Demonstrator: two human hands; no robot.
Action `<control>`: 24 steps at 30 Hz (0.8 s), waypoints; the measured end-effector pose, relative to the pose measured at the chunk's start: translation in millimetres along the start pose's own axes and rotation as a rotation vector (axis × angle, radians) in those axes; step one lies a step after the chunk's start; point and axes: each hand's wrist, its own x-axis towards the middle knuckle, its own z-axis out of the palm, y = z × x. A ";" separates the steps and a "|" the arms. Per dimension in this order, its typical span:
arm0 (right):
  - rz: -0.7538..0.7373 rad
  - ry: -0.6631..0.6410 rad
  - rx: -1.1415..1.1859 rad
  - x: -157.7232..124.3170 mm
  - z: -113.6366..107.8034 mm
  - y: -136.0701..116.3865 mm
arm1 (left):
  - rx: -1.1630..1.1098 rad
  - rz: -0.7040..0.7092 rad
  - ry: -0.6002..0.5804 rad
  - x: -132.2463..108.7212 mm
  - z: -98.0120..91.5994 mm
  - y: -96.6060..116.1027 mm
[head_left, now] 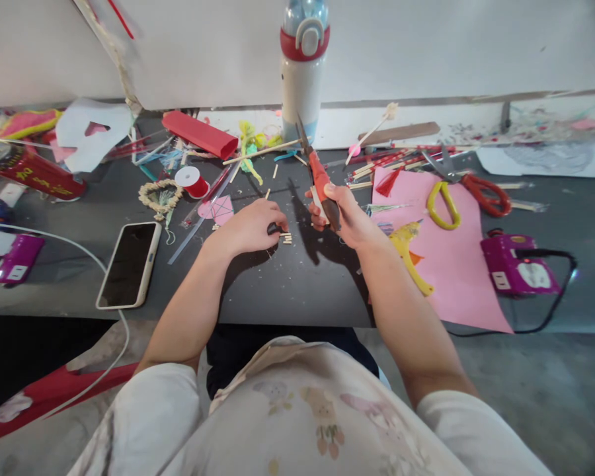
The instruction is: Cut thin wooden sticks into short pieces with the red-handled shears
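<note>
My left hand (255, 227) rests on the dark tabletop (258, 297) with its fingers curled, the fingertips at a small cluster of short cut wooden stick pieces (287, 239). Whether one is pinched between them is hidden. My right hand (344, 215) is closed around scissors-like snips (319, 173) with a red handle and dark pointed blades, tilted up and away from me. Something pale also shows between the right fingers, too small to make out. Loose stick bits (276, 172) lie beyond the left hand.
A tall bottle (301, 92) stands behind the hands. At left are a phone (129, 264), a thread spool (192, 182) and a red can (34, 173). At right, pink paper (456, 277) lies under yellow pieces, near red-handled scissors (483, 193) and a purple box (518, 264) with a cable.
</note>
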 end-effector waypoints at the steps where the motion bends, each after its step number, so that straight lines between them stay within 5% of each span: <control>1: -0.001 0.000 -0.001 -0.2 0.3 -0.2 | -0.007 0.013 -0.003 0.1 0.2 1.0; 24: -0.060 -0.050 -0.024 1.2 -4.0 6.1 | -0.016 0.096 -0.018 2.7 3.9 5.7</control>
